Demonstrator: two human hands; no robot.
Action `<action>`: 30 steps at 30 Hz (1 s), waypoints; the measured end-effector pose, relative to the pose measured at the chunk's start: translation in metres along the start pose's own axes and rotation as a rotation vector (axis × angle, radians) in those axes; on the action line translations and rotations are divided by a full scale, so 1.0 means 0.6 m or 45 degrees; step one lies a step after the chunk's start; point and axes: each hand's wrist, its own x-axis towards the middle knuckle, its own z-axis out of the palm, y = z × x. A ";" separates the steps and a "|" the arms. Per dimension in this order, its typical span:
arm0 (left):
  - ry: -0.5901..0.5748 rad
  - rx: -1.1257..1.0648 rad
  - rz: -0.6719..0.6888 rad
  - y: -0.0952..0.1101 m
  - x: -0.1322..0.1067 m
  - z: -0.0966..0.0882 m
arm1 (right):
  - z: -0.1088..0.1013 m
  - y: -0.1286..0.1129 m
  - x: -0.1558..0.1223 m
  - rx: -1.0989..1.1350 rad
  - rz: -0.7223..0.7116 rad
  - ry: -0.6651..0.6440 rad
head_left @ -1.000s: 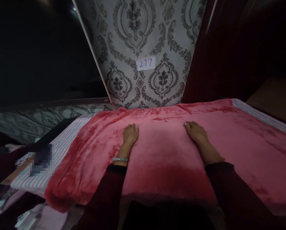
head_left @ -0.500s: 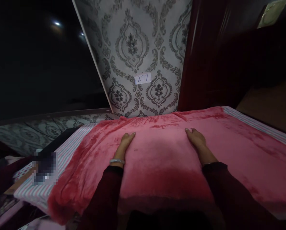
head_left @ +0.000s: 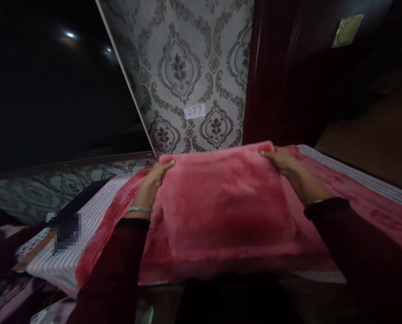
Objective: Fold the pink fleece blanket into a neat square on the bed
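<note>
Both hands clamped on a raised fold of red blanket

A white card (head_left: 194, 111) marked 277 is fixed to the patterned wallpaper (head_left: 179, 67), and directly below it I see the plush red blanket (head_left: 226, 202), part of it spread over a striped sheet (head_left: 98, 211). A folded section is lifted, its upper edge up and its lower part reaching down to the spread part.

Below and left of the card, the left hand (head_left: 155, 175) has its grip clamped on the fold's upper left corner, thumb on the near face; a pale bracelet (head_left: 139, 209) circles that wrist. Below and right of the card, the right hand (head_left: 283, 162) has its grip clamped on the upper right corner, thumb likewise in front. The edge between them rises slightly toward the right hand.

Left of the card is a large black screen (head_left: 52, 90); right of it, a dark red panel (head_left: 271, 67), with a yellowish plate (head_left: 347, 30) farther right and higher. Well below and left of the card are a dotted cloth (head_left: 31, 244), a brown board (head_left: 35, 255) and a pixelated patch (head_left: 68, 231). Lower down, a heap of fabric (head_left: 20, 299) is too dim for me to tell whether it includes any container, or what one holds.
</note>
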 end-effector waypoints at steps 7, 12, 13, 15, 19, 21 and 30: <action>0.115 0.262 0.674 0.101 0.041 -0.058 | -0.036 -0.097 0.003 -0.122 -0.641 0.172; -0.062 0.719 0.693 -0.038 -0.099 -0.104 | -0.059 0.058 -0.139 -0.642 -0.720 0.032; -0.118 0.786 0.637 -0.080 -0.131 -0.110 | -0.061 0.100 -0.172 -0.669 -0.699 -0.088; -0.248 0.882 0.474 -0.154 -0.188 -0.118 | -0.066 0.176 -0.231 -0.694 -0.656 -0.369; -0.238 0.839 0.261 -0.218 -0.253 -0.126 | -0.079 0.245 -0.294 -0.743 -0.494 -0.418; -0.152 0.753 0.135 -0.213 -0.255 -0.127 | -0.086 0.241 -0.297 -0.732 -0.358 -0.353; 0.095 0.776 -0.180 -0.193 -0.202 -0.097 | -0.049 0.204 -0.267 -0.868 0.074 -0.105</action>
